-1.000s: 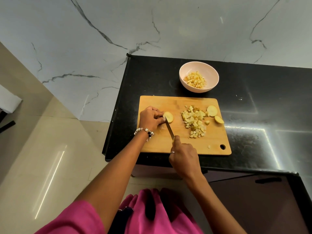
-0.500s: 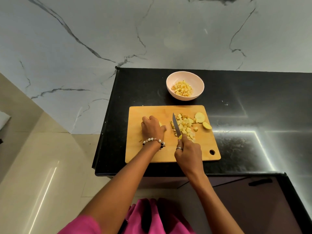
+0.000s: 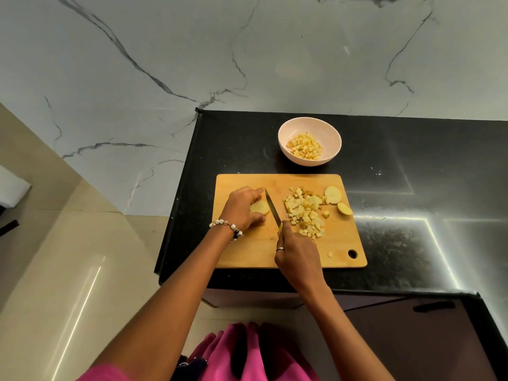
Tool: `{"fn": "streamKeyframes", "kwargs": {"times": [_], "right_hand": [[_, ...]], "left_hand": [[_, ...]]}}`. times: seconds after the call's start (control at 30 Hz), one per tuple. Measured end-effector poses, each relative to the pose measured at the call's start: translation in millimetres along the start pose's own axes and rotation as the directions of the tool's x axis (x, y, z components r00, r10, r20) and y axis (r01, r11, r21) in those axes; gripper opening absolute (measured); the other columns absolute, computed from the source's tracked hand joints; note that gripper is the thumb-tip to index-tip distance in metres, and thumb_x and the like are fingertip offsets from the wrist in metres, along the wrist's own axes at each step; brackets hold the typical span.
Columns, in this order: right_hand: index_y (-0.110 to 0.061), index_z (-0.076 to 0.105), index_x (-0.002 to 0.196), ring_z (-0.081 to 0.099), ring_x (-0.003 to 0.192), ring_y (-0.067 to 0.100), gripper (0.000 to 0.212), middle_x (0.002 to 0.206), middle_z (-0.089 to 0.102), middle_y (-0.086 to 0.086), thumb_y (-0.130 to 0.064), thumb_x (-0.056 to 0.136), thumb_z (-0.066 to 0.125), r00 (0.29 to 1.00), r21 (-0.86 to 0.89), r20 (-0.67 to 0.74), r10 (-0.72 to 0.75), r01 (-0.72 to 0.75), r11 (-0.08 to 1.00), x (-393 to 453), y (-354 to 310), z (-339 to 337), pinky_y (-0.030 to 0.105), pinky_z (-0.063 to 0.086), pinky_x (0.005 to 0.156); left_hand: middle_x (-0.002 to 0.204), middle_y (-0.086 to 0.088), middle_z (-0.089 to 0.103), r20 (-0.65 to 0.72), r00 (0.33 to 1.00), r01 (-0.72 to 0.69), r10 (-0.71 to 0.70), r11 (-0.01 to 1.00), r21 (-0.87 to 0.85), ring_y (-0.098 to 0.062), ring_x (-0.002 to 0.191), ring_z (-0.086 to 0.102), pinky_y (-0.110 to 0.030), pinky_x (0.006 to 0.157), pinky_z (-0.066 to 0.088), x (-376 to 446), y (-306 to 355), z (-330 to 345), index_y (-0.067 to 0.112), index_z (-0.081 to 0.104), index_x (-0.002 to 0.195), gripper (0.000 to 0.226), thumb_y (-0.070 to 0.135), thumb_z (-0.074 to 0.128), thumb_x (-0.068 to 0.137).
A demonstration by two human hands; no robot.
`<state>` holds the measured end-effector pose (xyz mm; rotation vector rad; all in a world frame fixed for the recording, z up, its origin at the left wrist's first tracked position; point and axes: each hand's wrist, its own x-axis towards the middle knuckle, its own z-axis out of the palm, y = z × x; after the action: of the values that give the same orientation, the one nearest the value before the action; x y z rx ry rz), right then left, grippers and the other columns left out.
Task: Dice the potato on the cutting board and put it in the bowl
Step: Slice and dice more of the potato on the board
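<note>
My left hand (image 3: 242,207) pinched the potato slice (image 3: 259,207); right hand (image 3: 298,257) gripped the knife (image 3: 272,207). I judged fingertips should tuck back before cutting.

The cutting board (image 3: 247,251) lies on the tabletop (image 3: 412,243), near its left end and close to the near edge. Beyond the board's far edge stands the bowl (image 3: 327,133), apart from it, with diced potato (image 3: 305,146) inside. On the board, a pile of potato cubes (image 3: 303,211) sits right of centre; two potato slices (image 3: 333,194) lie just right of the pile, one farther, one nearer. A potato piece (image 3: 259,207) lies on the board's left part under the left hand (image 3: 242,209). The knife (image 3: 272,207) stands between that piece and the pile, its handle in the right hand (image 3: 298,257) at the near side. One stray cube (image 3: 330,254) lies near the board's near right corner.
</note>
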<state>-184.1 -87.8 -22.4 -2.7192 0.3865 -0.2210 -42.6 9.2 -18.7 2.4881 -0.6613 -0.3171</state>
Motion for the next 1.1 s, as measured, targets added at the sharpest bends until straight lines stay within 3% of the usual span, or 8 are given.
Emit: {"fn": "streamKeyframes", "kwargs": {"times": [0.17, 0.27, 0.33, 0.63, 0.87, 1.0, 1.1], "right_hand": [[-0.004, 0.028, 0.144, 0.061, 0.077, 0.035, 0.049, 0.095, 0.064, 0.018, -0.017, 0.098, 0.035, 0.996, -0.1, 0.086, 0.002, 0.007, 0.995, 3.1, -8.7, 3.7, 0.033, 0.031, 0.056], [0.007, 0.051, 0.126, 0.055, 0.044, 0.031, 0.054, 0.065, 0.061, 0.016, -0.003, 0.075, 0.067, 0.994, -0.255, 0.102, 0.034, -0.007, 0.967, 2.7, -20.1, 4.9, 0.027, 0.024, 0.04], [0.011, 0.062, 0.111, 0.045, 0.028, 0.027, 0.055, 0.05, 0.054, 0.014, 0.005, 0.058, 0.076, 0.998, -0.289, 0.051, 0.024, -0.008, 0.957, 5.4, -27.9, 12.2, 0.022, 0.017, 0.035], [0.014, 0.062, 0.109, 0.04, 0.025, 0.024, 0.07, 0.047, 0.05, 0.013, 0.009, 0.042, 0.08, 0.995, -0.302, 0.092, 0.041, -0.011, 0.953, -29.5, -23.9, 15.0, 0.02, 0.018, 0.033], [0.011, 0.061, 0.112, 0.046, 0.03, 0.03, 0.057, 0.052, 0.056, 0.017, 0.008, 0.056, 0.075, 0.996, -0.317, 0.027, 0.081, -0.069, 0.946, -9.7, -24.3, 12.2, 0.024, 0.021, 0.034], [0.011, 0.05, 0.126, 0.055, 0.045, 0.038, 0.052, 0.067, 0.062, 0.025, 0.007, 0.075, 0.059, 0.991, -0.216, 0.044, 0.123, -0.111, 0.97, -9.6, -10.2, 10.0, 0.029, 0.027, 0.043], [0.01, 0.049, 0.127, 0.055, 0.049, 0.038, 0.048, 0.067, 0.062, 0.023, 0.003, 0.08, 0.057, 0.994, -0.146, 0.049, 0.101, -0.093, 0.985, -11.8, -9.3, 13.8, 0.031, 0.03, 0.044]], "left_hand": [[0.114, -0.003, 0.056, -0.051, 0.996, 0.075, -0.074, 0.997, 0.015, -0.018, 0.101, 0.054, -0.03, 0.088, 0.049, 1.5, -0.1, 6.3, 0.016, 0.058, 0.126, 0.059, 0.028, 0.079, 0.071], [0.113, -0.002, 0.057, -0.051, 0.996, 0.079, -0.078, 0.997, 0.01, -0.018, 0.101, 0.054, -0.031, 0.089, 0.048, 3.0, -1.4, 7.0, 0.016, 0.061, 0.122, 0.058, 0.03, 0.08, 0.069], [0.111, -0.004, 0.057, -0.047, 0.996, 0.081, -0.08, 0.997, 0.002, -0.019, 0.101, 0.054, -0.032, 0.089, 0.047, 3.3, -1.7, 5.5, 0.017, 0.063, 0.12, 0.057, 0.031, 0.081, 0.068], [0.106, -0.004, 0.057, -0.094, 0.995, 0.047, -0.047, 0.999, -0.004, -0.016, 0.093, 0.054, -0.026, 0.08, 0.046, -0.3, -6.2, 9.2, 0.014, 0.063, 0.12, 0.053, 0.033, 0.077, 0.073], [0.104, -0.002, 0.057, -0.076, 0.996, 0.032, -0.037, 0.997, -0.067, -0.014, 0.085, 0.055, -0.029, 0.082, 0.05, -2.7, -6.9, 6.5, 0.013, 0.064, 0.118, 0.056, 0.03, 0.081, 0.068], [0.107, -0.002, 0.056, -0.035, 0.999, 0.038, -0.042, 0.991, -0.129, -0.015, 0.088, 0.057, -0.017, 0.078, 0.045, -5.1, -12.2, 2.0, 0.011, 0.06, 0.122, 0.061, 0.026, 0.081, 0.068], [0.109, -0.001, 0.056, -0.047, 0.998, 0.04, -0.049, 0.986, -0.164, -0.014, 0.088, 0.059, -0.018, 0.08, 0.049, -7.4, -15.5, 3.0, 0.011, 0.059, 0.123, 0.061, 0.022, 0.082, 0.068]]}}
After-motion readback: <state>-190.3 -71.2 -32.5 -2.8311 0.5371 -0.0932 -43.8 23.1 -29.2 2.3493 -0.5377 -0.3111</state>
